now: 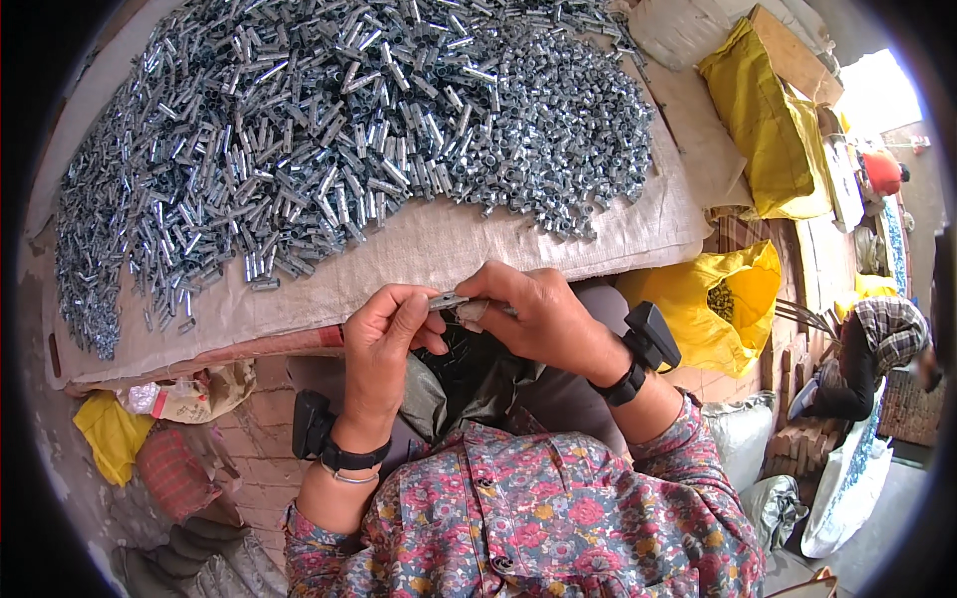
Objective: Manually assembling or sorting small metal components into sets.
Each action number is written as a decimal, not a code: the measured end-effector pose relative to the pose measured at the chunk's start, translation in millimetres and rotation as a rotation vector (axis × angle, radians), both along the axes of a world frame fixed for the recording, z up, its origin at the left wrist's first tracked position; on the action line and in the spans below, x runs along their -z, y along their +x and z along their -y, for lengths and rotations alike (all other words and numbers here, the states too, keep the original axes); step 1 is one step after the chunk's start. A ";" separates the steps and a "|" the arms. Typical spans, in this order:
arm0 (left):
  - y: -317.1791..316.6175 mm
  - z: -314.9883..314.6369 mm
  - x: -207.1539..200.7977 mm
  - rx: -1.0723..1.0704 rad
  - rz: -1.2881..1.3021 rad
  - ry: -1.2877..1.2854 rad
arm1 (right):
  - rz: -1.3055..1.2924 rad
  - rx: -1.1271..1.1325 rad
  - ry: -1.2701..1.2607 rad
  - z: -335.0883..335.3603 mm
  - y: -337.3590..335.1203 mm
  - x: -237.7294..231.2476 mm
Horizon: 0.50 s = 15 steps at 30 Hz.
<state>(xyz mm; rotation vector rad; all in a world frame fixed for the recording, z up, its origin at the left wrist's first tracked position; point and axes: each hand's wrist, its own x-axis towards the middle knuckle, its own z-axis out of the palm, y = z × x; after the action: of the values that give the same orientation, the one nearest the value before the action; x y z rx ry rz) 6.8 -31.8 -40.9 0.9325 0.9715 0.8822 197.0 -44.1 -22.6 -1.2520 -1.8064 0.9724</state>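
Observation:
Just past the table's near edge, above my lap, my left hand [384,334] pinches a small silver metal tube [447,300] between thumb and forefinger. My right hand [538,314] closes on the other end of it, so the fingers of both hands nearly meet. Something whitish, perhaps a wrap, shows at the right fingers. Part of the tube is hidden by the fingertips. Beyond my hands, a wide heap of similar silver tubes [329,149] covers much of the table. Shorter ring-like metal pieces [568,140] form the heap's right side.
Pale sacking [429,239] covers the table. An open yellow sack [658,299] stands to the right, with a bigger yellow bag [768,130] behind it. A person in a checked shirt [890,334] bends over at far right. Yellow cloth [110,434] lies at lower left.

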 end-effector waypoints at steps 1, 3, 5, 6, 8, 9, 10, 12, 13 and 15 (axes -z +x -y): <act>-0.4 0.3 0.9 0.000 0.007 -0.004 | 0.050 -0.005 0.048 1.0 -0.5 1.0; 0.1 1.2 1.1 -0.007 -0.012 0.018 | 0.101 -0.010 0.094 1.9 -1.6 1.3; 0.3 2.1 0.9 -0.013 -0.031 0.040 | 0.214 -0.027 0.219 1.8 -3.2 0.2; 0.4 2.2 0.4 -0.009 -0.035 0.040 | 0.214 -0.027 0.219 1.2 -3.3 -0.2; 0.4 2.7 0.5 -0.004 -0.038 0.039 | 0.237 -0.060 0.310 0.4 -3.1 -0.8; -0.2 3.3 1.3 -0.005 -0.019 0.015 | 0.237 -0.061 0.310 1.1 -3.4 -0.7; -0.6 3.9 2.0 -0.005 0.000 -0.009 | 0.207 -0.039 0.249 2.2 -3.7 -0.5; -1.1 5.0 3.0 -0.003 0.024 -0.019 | 0.178 -0.016 0.187 3.3 -3.4 -0.7; -1.2 5.5 3.2 0.000 0.048 -0.028 | 0.170 -0.027 0.189 3.4 -2.9 -1.2; -3.3 5.4 3.6 0.010 0.040 -0.014 | 0.162 -0.039 0.190 4.2 -2.8 -2.8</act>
<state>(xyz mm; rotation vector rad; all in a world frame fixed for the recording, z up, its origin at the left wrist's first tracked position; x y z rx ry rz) 3.5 -37.2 -44.4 0.9036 0.9372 0.8813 194.2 -48.3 -19.9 -1.2090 -2.0037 0.7171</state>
